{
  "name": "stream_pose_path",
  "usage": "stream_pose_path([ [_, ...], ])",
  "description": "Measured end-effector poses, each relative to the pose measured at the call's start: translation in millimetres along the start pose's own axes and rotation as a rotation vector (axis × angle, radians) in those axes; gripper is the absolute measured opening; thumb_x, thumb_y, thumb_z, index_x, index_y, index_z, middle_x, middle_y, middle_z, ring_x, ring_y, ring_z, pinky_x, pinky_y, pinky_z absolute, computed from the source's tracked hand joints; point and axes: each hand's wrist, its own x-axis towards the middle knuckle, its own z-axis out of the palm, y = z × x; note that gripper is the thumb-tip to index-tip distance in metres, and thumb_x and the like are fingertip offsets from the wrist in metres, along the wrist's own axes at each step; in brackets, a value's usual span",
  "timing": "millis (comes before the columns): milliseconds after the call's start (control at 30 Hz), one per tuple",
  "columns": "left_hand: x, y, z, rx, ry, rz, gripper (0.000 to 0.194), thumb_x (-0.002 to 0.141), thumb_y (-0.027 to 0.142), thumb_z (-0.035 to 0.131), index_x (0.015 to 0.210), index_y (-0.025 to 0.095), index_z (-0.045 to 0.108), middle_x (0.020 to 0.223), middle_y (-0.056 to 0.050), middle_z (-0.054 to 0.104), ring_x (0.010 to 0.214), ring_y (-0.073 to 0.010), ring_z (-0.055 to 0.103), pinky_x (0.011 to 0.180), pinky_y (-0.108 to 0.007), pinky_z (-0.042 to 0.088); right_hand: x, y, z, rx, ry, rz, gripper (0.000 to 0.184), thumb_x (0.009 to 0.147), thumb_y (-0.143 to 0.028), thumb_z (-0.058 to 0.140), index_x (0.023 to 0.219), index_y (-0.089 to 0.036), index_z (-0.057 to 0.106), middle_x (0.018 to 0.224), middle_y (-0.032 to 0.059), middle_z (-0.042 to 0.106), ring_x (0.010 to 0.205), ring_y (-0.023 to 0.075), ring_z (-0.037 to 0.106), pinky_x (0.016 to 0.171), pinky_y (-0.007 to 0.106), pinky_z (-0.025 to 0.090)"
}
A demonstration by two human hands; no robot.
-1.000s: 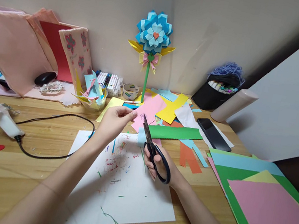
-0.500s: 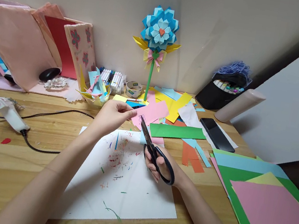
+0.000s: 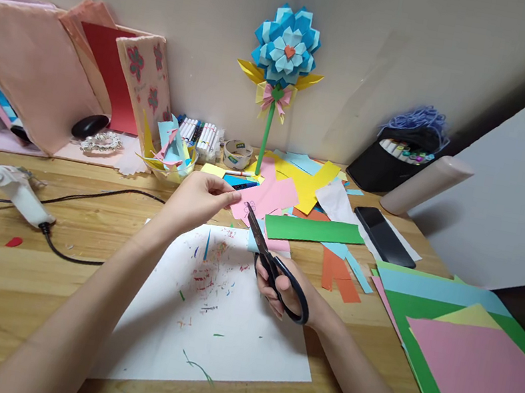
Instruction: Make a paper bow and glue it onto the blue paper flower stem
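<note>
My left hand [image 3: 198, 199] pinches the edge of a pink paper piece [image 3: 267, 196] above the desk. My right hand [image 3: 289, 293] grips black scissors [image 3: 271, 262] through the handles, blades pointing up and left, with the tips touching the pink paper near my left fingers. Both hands hover over a white sheet [image 3: 221, 314] speckled with small coloured paper scraps.
A blue paper flower [image 3: 286, 48] on a green stem leans on the wall. A glue gun [image 3: 14, 190] with its black cord lies at the left. Coloured sheets [image 3: 463, 354] are stacked at the right, a phone [image 3: 386, 226], marker sets, a tape roll and a green strip [image 3: 312, 230] behind.
The view has shifted slightly. My left hand and the pink paper stay pinched; the scissors have edged a little right and down, blade tips still at the paper.
</note>
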Motion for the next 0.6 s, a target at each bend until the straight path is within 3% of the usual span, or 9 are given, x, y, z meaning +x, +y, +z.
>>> stream_pose_path([
  [233, 1.2, -2.4, 1.1, 0.009, -0.019, -0.011, 0.027, 0.068, 0.038, 0.062, 0.064, 0.012, 0.067, 0.058, -0.002, 0.060, 0.052, -0.0101, 0.048, 0.049, -0.021, 0.033, -1.2, -6.1, 3.9, 0.051, -0.006, -0.002, 0.068, 0.046, -0.081, 0.052, 0.072, -0.020, 0.037, 0.052, -0.0092, 0.034, 0.036, 0.0019, 0.029, 0.031, 0.016, 0.033],
  [400, 4.8, -3.3, 5.6, -0.142, 0.071, -0.013, 0.025, 0.067, 0.036, 0.063, 0.069, 0.011, 0.066, 0.064, -0.004, 0.063, 0.057, -0.0112, 0.051, 0.051, -0.021, 0.036, 2.1, 3.9, 8.6, 0.100, 0.024, -0.077, 0.069, 0.049, -0.083, 0.046, 0.075, -0.019, 0.041, 0.055, -0.0075, 0.038, 0.039, 0.0040, 0.036, 0.038, 0.020, 0.041],
  [467, 5.3, -3.0, 9.0, -0.225, 0.075, -0.024, 0.025, 0.065, 0.035, 0.065, 0.071, 0.011, 0.066, 0.067, -0.005, 0.064, 0.058, -0.0118, 0.052, 0.052, -0.021, 0.038, 6.6, 7.2, 10.2, 0.120, 0.136, -0.146, 0.060, 0.059, -0.077, 0.048, 0.074, -0.019, 0.043, 0.054, -0.0070, 0.040, 0.038, 0.0049, 0.040, 0.041, 0.021, 0.044],
  [533, 4.5, -2.6, 14.1, -0.282, 0.040, -0.038, 0.026, 0.063, 0.035, 0.066, 0.070, 0.011, 0.065, 0.066, -0.005, 0.064, 0.059, -0.0121, 0.053, 0.054, -0.022, 0.039, 11.9, 5.8, 10.6, 0.108, 0.340, -0.241, 0.046, 0.070, -0.063, 0.054, 0.071, -0.018, 0.044, 0.056, -0.0049, 0.047, 0.040, 0.0062, 0.046, 0.046, 0.023, 0.048],
  [600, 2.6, -2.4, 20.9, -0.320, -0.021, -0.061, 0.026, 0.061, 0.036, 0.068, 0.068, 0.011, 0.064, 0.065, -0.004, 0.063, 0.059, -0.0120, 0.053, 0.056, -0.022, 0.041, 16.5, 0.5, 8.9, 0.123, 0.560, -0.345, 0.035, 0.072, -0.047, 0.063, 0.067, -0.018, 0.044, 0.062, -0.0028, 0.054, 0.044, 0.0072, 0.051, 0.051, 0.025, 0.051],
])
